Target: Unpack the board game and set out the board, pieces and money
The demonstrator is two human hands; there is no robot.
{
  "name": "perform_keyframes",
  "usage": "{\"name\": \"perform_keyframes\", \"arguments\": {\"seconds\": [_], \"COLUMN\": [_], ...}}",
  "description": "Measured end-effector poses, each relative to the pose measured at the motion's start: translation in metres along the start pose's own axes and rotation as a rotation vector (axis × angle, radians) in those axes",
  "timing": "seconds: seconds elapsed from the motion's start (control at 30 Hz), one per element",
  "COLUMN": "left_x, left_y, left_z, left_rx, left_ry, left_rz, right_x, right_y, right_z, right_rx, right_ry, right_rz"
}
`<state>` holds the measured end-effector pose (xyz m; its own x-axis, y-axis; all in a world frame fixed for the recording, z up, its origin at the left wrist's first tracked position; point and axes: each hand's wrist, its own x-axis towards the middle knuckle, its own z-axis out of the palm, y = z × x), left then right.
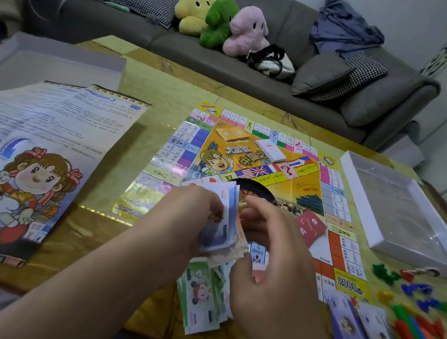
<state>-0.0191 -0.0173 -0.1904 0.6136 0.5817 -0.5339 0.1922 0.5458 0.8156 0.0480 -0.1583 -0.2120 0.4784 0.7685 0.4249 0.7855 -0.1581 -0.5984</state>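
Fingers (217,208): those of the left hand (180,215) curl round a fanned wad of play money (222,222), pinching it upright over the near edge of the board (248,173); how the right hand (270,253) grips I cannot tell, though it touches the same wad.
Board: one, lying flat and unfolded on the tabletop (152,93).
Money heaps: two on the tabletop, green notes (202,298) under the hands, purple notes (365,335) just right of them.
Card decks: two on the board, one white (272,149), one red (311,227).
Pieces (413,293): a loose scatter of coloured tokens right of the board, too blurred to count.
Box halves: two, grey one (43,58) far left, white one (403,209) right.
Rules sheet (32,150): one, left of the board.
Plush toys (219,20): three on the sofa (298,20), yellow, green, pink.
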Motion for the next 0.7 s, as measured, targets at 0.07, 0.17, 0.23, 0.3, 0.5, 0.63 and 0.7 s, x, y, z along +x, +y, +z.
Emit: {"name": "perform_keyframes", "arguments": {"seconds": [0.07, 0.17, 0.23, 0.3, 0.5, 0.63, 0.7], "left_x": [-0.003, -0.002, -0.001, 0.000, -0.004, -0.011, -0.012], "left_y": [0.002, -0.001, -0.006, -0.009, -0.014, -0.013, -0.011], "left_z": [0.007, 0.011, 0.008, 0.005, 0.005, 0.011, 0.010], "left_rx": [0.111, 0.231, 0.262, 0.307, 0.452, 0.401, 0.329], "left_ry": [0.017, 0.128, 0.166, 0.164, 0.048, 0.001, -0.029], "left_rz": [0.044, 0.141, 0.176, 0.179, 0.265, 0.264, 0.221], "right_x": [-0.002, -0.003, -0.004, -0.004, 0.024, 0.035, 0.036], "right_y": [-0.007, -0.018, -0.022, -0.021, -0.015, -0.013, -0.009], "right_z": [-0.004, -0.005, -0.004, -0.007, -0.029, -0.028, -0.029], "right_rx": [0.122, 0.273, 0.269, 0.169, -0.289, -0.307, -0.279], "right_ry": [-0.071, -0.186, -0.237, -0.314, -0.496, -0.492, -0.484], "right_rz": [0.150, 0.239, 0.235, 0.222, 0.169, 0.107, 0.092]}}
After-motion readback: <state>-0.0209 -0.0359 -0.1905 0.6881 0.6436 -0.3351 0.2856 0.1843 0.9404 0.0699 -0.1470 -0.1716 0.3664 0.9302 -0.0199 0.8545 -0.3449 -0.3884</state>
